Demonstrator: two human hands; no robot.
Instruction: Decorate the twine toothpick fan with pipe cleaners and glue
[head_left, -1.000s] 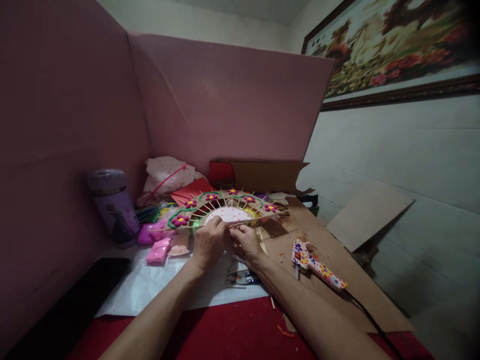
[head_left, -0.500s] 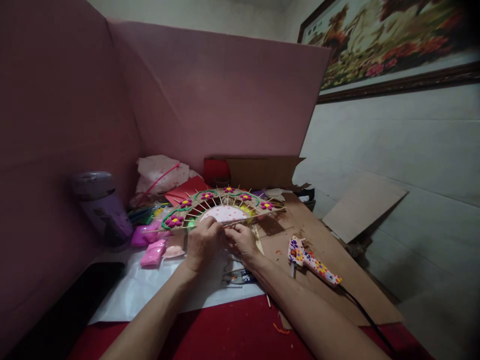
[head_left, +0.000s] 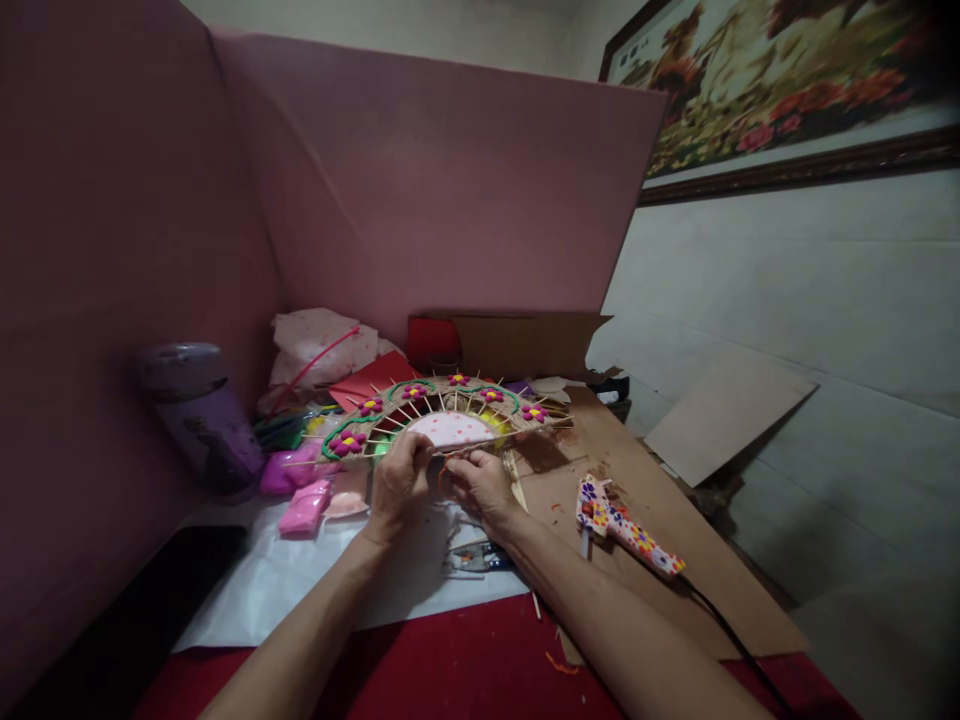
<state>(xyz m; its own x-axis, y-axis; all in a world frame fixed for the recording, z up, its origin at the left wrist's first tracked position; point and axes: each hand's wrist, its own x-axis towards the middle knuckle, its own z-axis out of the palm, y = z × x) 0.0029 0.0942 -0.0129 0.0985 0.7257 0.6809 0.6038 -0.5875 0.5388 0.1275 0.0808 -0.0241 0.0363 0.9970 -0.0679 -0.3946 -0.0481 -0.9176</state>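
A half-round fan-shaped craft (head_left: pixel 390 407) of thin sticks and tan cord stands before me, with magenta felt-like flowers, a green wavy cord and a white dotted half-circle (head_left: pixel 454 429) at its centre. My left hand (head_left: pixel 401 482) is closed on the straight lower edge of this craft, by the half-circle. Just right of it, my right hand (head_left: pixel 484 490) pinches a thin orange strand (head_left: pixel 442 470) below the same edge. The fingertips of both hands are close together but apart. Pliers (head_left: pixel 476 557) lie under my right wrist on a white sheet (head_left: pixel 255 580).
At right, a flower-patterned glue gun (head_left: pixel 626 525) with a black cord rests on a cardboard sheet (head_left: pixel 720 580). Pink packets (head_left: pixel 306 507) and a purple tumbler (head_left: pixel 199 420) are at left, beside a dark flat object (head_left: pixel 157 600). Pink panels (head_left: pixel 450 190) stand behind.
My right hand has drawn slightly down and away from the craft's edge, and the orange strand now shows between the hands. My left hand stays at the edge.
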